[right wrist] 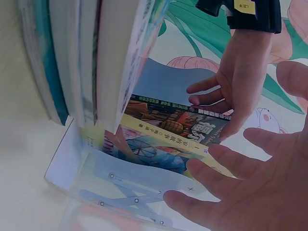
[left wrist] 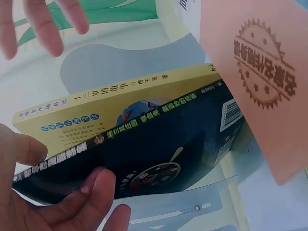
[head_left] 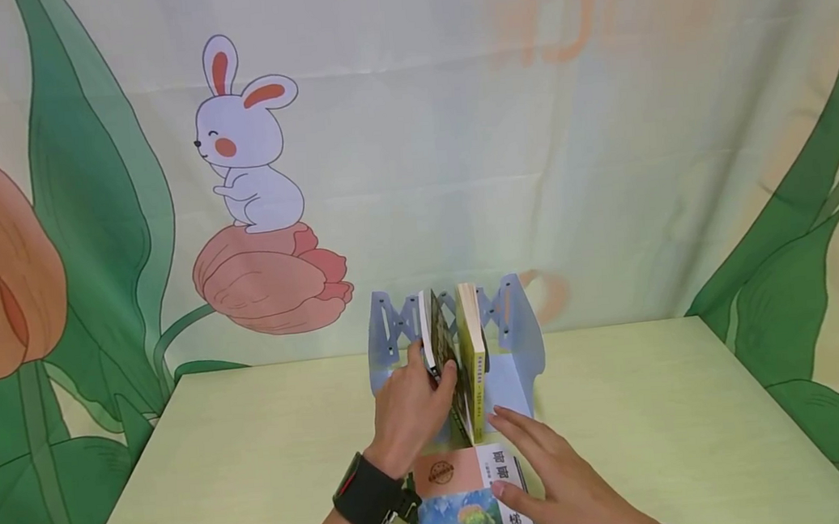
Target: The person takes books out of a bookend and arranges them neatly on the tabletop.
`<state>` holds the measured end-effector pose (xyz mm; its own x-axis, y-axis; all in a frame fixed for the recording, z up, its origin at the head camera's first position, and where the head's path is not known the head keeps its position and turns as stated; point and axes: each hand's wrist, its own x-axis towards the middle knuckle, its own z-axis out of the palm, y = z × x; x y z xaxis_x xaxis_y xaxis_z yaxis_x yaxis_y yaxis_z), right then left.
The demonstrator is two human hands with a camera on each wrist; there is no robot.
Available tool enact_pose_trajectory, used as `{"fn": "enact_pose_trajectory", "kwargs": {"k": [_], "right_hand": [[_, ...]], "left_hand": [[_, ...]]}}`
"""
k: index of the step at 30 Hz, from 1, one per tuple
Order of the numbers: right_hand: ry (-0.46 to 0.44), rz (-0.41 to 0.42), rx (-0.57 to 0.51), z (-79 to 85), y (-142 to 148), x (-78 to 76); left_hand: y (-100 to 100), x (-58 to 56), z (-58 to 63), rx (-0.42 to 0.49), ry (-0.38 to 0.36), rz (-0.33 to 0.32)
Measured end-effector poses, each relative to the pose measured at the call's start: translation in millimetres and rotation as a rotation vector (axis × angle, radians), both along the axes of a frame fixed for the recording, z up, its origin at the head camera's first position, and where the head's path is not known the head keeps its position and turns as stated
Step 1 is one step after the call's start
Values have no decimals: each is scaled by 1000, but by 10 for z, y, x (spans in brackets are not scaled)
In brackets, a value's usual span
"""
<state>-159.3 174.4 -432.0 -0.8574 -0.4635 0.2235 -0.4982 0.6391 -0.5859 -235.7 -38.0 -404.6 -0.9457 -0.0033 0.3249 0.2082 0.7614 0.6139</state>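
Observation:
My left hand [head_left: 410, 413] grips a thin dark-covered book [left wrist: 149, 161] by its near edge, thumb on one side and fingers on the other. The book stands on edge in a light blue expandable book rack [head_left: 525, 328]. Beside it on the right, a yellow-spined book [head_left: 479, 392] stands upright in the same rack, leaning close to the dark one at the near end. My right hand [head_left: 562, 479] hovers with spread fingers to the right of the yellow book, holding nothing, over the edge of a book with a pink and blue cover [head_left: 445, 475].
The pink and blue book tops a stack of several books [right wrist: 74, 57] in front of the rack. A pale yellow-green table [head_left: 257, 444] extends to both sides. Behind it hangs a curtain [head_left: 413, 173] printed with a rabbit and tulips.

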Motion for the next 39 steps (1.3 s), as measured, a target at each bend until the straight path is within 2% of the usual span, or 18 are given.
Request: {"fn": "enact_pose_trajectory", "kwargs": {"k": [6, 14, 23, 39], "right_hand": [[-14, 11, -8, 23, -28, -12], [95, -4, 10, 35, -30, -3], [54, -1, -3, 34, -29, -13], [103, 8, -5, 54, -10, -5]], "left_hand": [[16, -26, 13, -35, -17, 19], [28, -66, 17, -30, -16, 28], [30, -84, -1, 10, 8, -8], [23, -44, 16, 49, 10, -26]]}}
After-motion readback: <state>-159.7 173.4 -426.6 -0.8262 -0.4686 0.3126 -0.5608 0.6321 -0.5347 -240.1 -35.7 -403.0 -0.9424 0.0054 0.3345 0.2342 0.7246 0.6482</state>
